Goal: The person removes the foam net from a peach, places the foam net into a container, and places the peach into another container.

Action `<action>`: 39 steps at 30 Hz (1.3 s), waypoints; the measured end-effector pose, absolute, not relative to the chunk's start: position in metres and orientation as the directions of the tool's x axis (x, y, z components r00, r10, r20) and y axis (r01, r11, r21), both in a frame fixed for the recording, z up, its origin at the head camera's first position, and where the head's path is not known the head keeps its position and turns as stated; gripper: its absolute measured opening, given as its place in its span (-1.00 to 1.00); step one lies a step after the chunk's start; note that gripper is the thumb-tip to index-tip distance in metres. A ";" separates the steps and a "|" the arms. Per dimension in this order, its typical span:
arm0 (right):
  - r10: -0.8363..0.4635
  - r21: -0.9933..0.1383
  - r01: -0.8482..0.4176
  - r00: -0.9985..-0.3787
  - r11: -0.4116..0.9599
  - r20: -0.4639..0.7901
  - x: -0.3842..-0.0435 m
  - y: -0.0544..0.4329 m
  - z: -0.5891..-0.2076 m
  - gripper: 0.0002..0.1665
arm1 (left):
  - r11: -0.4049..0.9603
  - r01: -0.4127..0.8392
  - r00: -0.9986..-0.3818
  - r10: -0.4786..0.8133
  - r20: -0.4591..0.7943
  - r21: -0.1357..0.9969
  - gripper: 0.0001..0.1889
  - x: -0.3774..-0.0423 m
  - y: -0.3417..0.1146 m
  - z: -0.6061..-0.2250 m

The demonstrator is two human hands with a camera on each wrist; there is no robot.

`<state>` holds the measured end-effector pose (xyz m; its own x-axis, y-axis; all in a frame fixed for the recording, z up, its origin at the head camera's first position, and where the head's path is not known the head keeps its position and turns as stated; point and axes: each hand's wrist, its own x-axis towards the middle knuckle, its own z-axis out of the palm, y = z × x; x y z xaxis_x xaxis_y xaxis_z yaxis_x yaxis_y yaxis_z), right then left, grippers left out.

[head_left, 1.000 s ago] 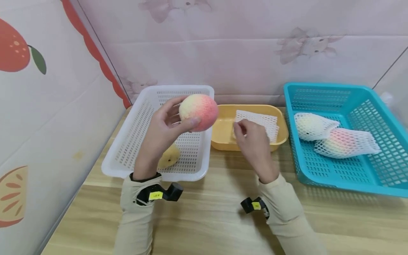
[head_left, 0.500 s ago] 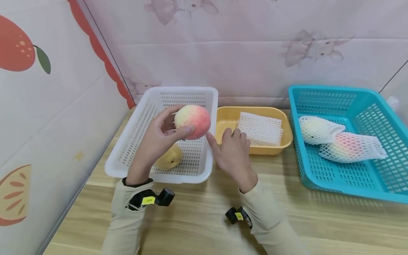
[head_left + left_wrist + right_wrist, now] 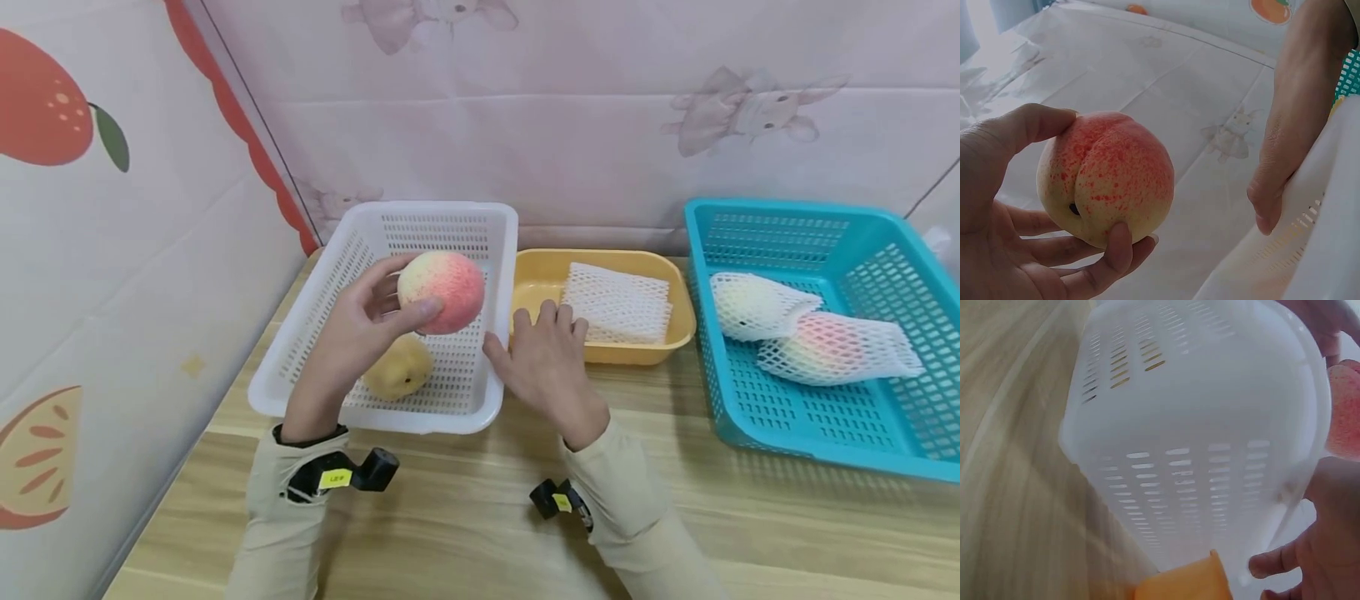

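Pink-and-cream, the peach hangs above the white basket, our left grip curled round it. Our right grip, loosely spread beside the rim, holds nothing visible. We judge the peach light, bruisable; cradle its sides.

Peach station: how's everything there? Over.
Left grip holding peach over white basket. Right grip at basket, holding no fruit. Yellow fruit inside; nothing visibly blocking.

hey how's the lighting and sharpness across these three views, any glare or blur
Head view: fairly even light, soft shadows on the wooden table; left wrist view: dimmer, bright glare at the upper left, the peach fairly crisp; right wrist view: hazy, the white plastic basket pale and washed out.
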<state>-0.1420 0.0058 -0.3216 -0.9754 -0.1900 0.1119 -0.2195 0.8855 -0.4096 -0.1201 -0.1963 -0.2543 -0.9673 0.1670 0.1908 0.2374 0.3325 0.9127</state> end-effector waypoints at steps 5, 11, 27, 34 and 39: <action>-0.111 -0.420 -0.147 -0.988 0.895 0.107 -0.139 0.004 -0.316 -0.56 | 0.299 0.271 -0.957 0.185 0.223 0.915 -0.42 -0.122 -0.195 -0.253; -0.074 -0.418 -0.111 -0.992 0.902 0.105 -0.136 0.001 -0.314 -0.57 | 0.295 0.289 -0.952 0.186 0.242 0.911 -0.43 -0.122 -0.195 -0.252; -0.013 -0.428 -0.069 -0.991 0.901 0.131 -0.132 -0.014 -0.320 -0.54 | 0.362 0.309 -0.950 0.159 0.268 0.880 -0.44 -0.119 -0.201 -0.247; 0.004 -0.494 -0.070 -0.989 0.867 0.148 -0.133 -0.019 -0.324 -0.54 | 0.367 0.313 -0.949 0.158 0.273 0.876 -0.44 -0.118 -0.202 -0.248; 0.004 -0.485 -0.076 -0.987 0.871 0.161 -0.133 -0.018 -0.324 -0.55 | 0.412 0.320 -0.947 0.149 0.284 0.853 -0.43 -0.119 -0.205 -0.249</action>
